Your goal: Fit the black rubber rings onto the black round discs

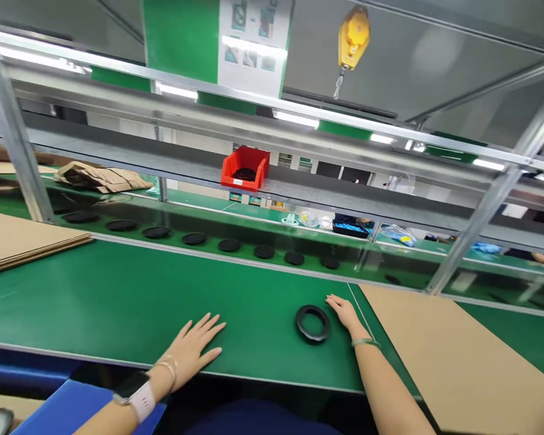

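My left hand (pixel 194 345) lies flat on the green table (pixel 118 302) near its front edge, fingers spread and holding nothing. My right hand (pixel 343 311) rests on the table with fingers stretched out, just right of a black rubber ring (pixel 313 322). The ring lies flat on the green surface, close to my right fingertips; whether they touch it is unclear. A watch and bracelet sit on my left wrist, a thin band on my right.
Several black discs (pixel 229 244) lie in a row on the conveyor strip behind. A red bin (pixel 245 167) stands on the shelf above. Cardboard sheets lie at left (pixel 22 238) and right (pixel 457 356). A yellow balancer (pixel 352 36) hangs overhead. Metal posts frame the bench.
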